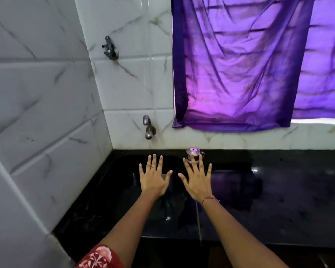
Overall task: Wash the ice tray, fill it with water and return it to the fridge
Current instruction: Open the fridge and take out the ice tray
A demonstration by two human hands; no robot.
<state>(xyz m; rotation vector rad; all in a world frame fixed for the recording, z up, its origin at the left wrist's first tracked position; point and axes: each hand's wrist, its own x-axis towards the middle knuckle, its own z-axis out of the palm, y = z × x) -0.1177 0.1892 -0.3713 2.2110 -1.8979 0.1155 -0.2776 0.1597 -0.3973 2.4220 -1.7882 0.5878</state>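
My left hand [154, 178] and my right hand [198, 180] are both stretched out flat, fingers spread, backs up, over a black sink [124, 180] set in a black counter. Neither hand holds anything. A steel tap [149, 127] sticks out of the tiled wall just above the sink's back edge, and no water is seen running from it. No ice tray and no fridge are in view.
A small steel vessel with a lid [194, 154] stands on the counter behind my right fingers. A second tap [110, 48] sits higher on the wall. A purple curtain [240, 64] hangs over the window. The glossy black counter [288, 190] extends right.
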